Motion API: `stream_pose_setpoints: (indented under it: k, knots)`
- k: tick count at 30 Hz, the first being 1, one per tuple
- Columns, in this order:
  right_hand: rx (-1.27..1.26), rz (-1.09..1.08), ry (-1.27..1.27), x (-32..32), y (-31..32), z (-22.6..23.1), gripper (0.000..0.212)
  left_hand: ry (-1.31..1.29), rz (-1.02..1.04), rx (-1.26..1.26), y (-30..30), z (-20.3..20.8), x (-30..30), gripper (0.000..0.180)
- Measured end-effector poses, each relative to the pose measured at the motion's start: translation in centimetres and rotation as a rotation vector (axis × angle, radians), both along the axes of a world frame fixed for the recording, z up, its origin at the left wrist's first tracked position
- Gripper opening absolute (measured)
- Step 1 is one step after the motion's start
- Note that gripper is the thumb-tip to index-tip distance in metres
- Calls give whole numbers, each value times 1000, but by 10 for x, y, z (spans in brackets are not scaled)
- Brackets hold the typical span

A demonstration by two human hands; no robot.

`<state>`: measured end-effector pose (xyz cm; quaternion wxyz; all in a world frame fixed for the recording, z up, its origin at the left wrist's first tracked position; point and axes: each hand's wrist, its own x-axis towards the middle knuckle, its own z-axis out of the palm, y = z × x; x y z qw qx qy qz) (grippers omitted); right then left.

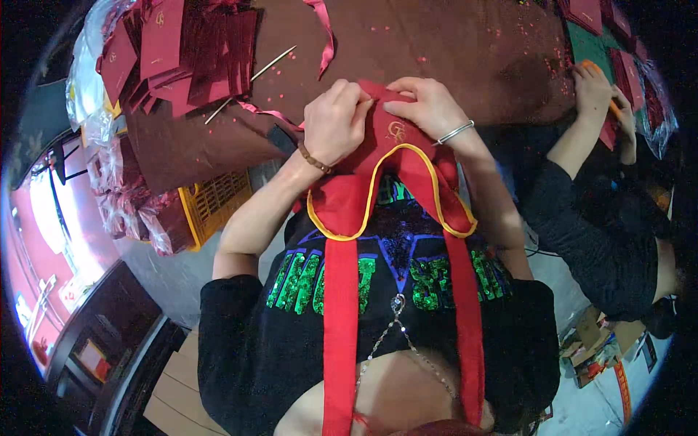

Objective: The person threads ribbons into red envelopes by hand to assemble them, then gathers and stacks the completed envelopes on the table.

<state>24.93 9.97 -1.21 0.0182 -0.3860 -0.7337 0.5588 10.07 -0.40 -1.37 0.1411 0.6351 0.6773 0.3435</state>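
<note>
My left hand (334, 125) and my right hand (429, 109) are close together at the table's near edge, in front of my chest. Between them is a flat dark red cover (398, 138) with a small gold emblem, like those in the pile at the far left. Both hands have thumb and fingers closed at its far end. My fingers hide that edge, so its exact shape cannot be told. Just below it hangs my red apron (349, 203) with yellow edging. A beaded bracelet is on my left wrist, a metal bangle on my right.
Stacked red covers (163, 51) fill the table's far left, with a thin stick (273, 63) beside them. A pink ribbon (325, 36) lies on the brown tabletop (451, 43). A yellow crate (218, 207) stands below left. At right, a co-worker's hands (596, 94) hold something orange.
</note>
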Motion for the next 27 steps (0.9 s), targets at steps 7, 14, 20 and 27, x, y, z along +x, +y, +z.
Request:
stream_pose_setpoints:
  k: [7,14,20,27]
  knots:
    - [106,-12,21,2,-6,7,30,-3,40,70,-1,4,5,8]
    - [66,-23,95,3,-7,-3,28,104,-1,94,6,2,10,11]
    - [90,-40,90,4,-10,0,28,165,-37,15,8,12,9,11]
    - [252,-57,10,3,-17,16,29,365,-103,-7,7,16,13,10]
